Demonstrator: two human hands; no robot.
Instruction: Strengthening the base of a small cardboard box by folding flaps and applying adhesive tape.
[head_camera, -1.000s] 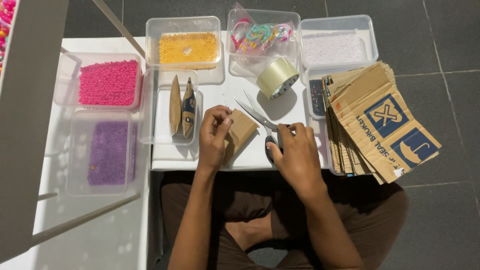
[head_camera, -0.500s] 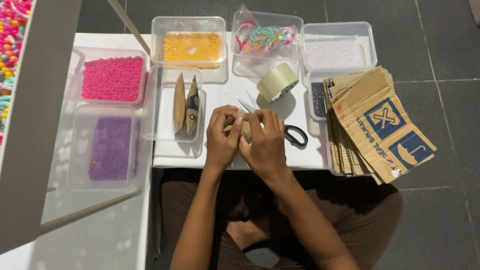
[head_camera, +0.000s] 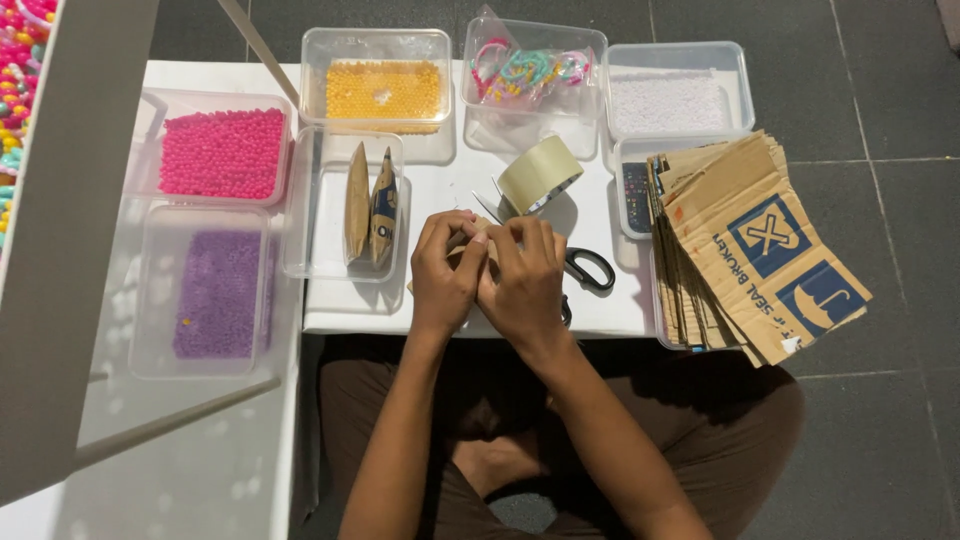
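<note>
My left hand (head_camera: 445, 275) and right hand (head_camera: 525, 280) both pinch a small brown cardboard packet (head_camera: 470, 248) at the near table edge (head_camera: 330, 320). It seems light, stiff but creasable; I hold its edges.

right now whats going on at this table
A seated person's left hand and right hand are pressed together around a small brown cardboard piece, mostly hidden. Black-handled scissors and a roll of clear tape lie just beyond. Clear tubs of pink beads and purple beads sit to the left, a stack of flattened cardboard to the right.
</note>
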